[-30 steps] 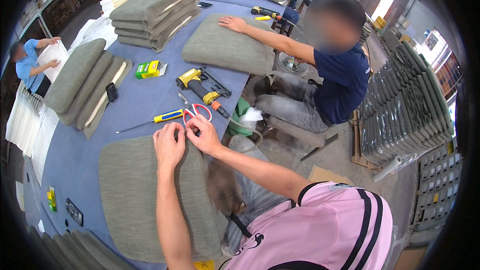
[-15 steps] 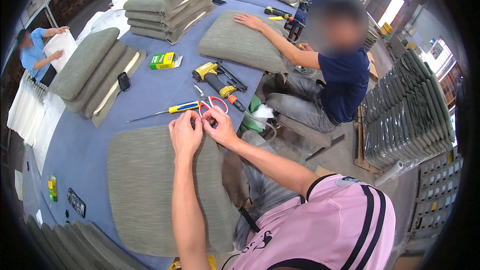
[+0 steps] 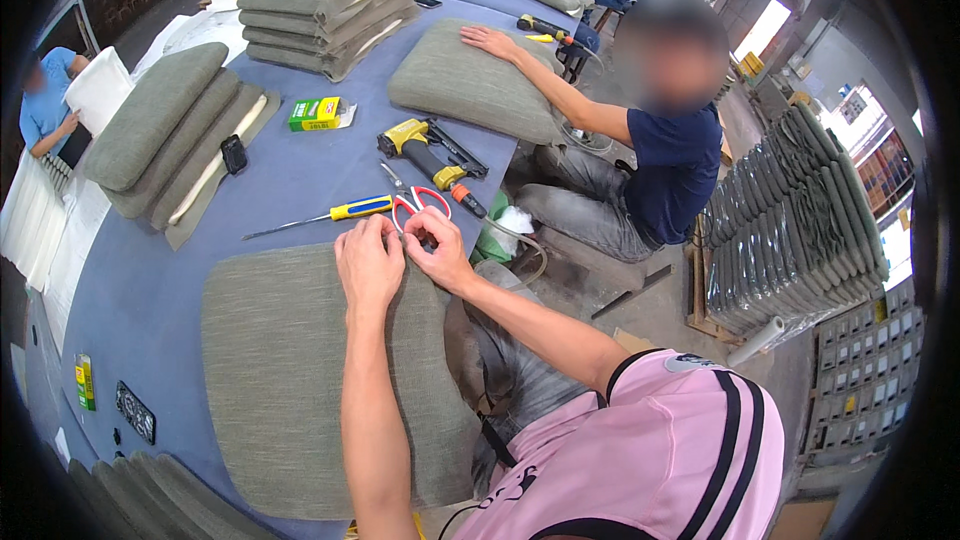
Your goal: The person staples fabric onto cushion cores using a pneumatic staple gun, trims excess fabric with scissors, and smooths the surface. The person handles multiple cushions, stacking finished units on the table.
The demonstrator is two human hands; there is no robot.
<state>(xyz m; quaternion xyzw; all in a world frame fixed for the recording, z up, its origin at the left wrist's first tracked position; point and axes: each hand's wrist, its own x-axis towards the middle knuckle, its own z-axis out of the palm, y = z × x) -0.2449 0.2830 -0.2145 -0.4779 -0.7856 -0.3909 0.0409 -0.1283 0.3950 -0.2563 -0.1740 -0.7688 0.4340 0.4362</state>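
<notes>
A grey-green fabric cushion [image 3: 290, 380] lies flat on the blue table before me. At its far right corner my left hand [image 3: 368, 262] and my right hand [image 3: 438, 250] are close together, fingers bent and pinched at the cover's edge. The fingertips hide exactly what they grip. Just beyond them lie scissors [image 3: 408, 202] with red and white handles, partly behind my right hand. A screwdriver [image 3: 358, 208] with a yellow and blue handle is to their left. Farther off rests a yellow and black air stapler [image 3: 428, 155] with its hose.
A co-worker [image 3: 670, 175] sits across at the right, one hand on another cushion [image 3: 470, 80]. Cushion stacks [image 3: 325, 10] stand at the back and left. A green and yellow box [image 3: 318, 114] and a phone [image 3: 136, 410] lie on the blue table [image 3: 290, 180]. Plastic-wrapped cushions [image 3: 790, 220] fill a pallet.
The whole view has shifted slightly, so the tables and stacks sit a little farther left. My hands keep nearly the same pinch at the cushion's corner.
</notes>
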